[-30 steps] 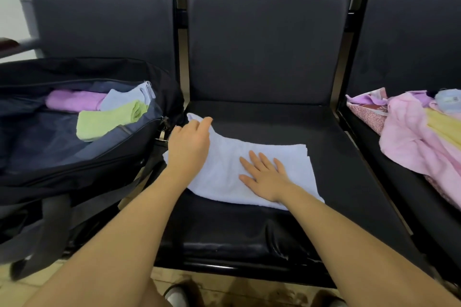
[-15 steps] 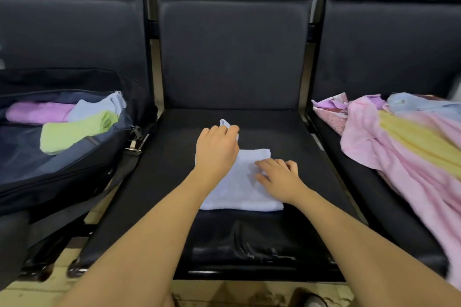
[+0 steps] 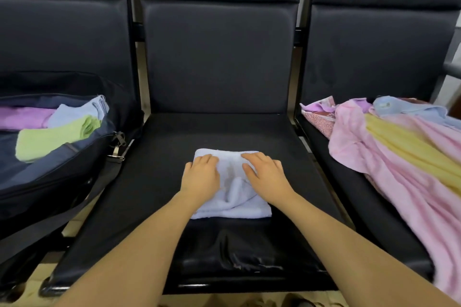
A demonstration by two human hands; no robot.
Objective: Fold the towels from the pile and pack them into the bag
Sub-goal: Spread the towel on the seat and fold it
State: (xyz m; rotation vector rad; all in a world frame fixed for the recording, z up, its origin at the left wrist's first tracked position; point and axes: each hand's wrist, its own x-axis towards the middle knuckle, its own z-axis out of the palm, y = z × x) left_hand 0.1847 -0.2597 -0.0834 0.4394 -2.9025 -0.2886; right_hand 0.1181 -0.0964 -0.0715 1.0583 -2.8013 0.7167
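A pale blue towel (image 3: 232,192), folded into a small square, lies on the middle black seat (image 3: 159,182). My left hand (image 3: 200,176) rests on its left side and my right hand (image 3: 265,174) on its right side, fingers laid over the cloth and slightly bent. The cloth between them bunches into a ridge. The dark bag (image 3: 57,174) stands unzipped on the left seat with folded purple (image 3: 22,117), light blue (image 3: 82,112) and green (image 3: 55,136) towels inside. The pile of loose towels (image 3: 399,152), pink, yellow and blue, covers the right seat.
Three black padded chairs stand in a row with metal posts between them. The bag's strap and metal clip (image 3: 116,154) hang over the gap at the left. A patterned cloth (image 3: 321,119) lies at the pile's left edge. Tiled floor shows below the seats.
The towel was long and flat a second ago. My left hand carried its left end over to the right, folding it small. Both hands now lie on top of the folded towel.
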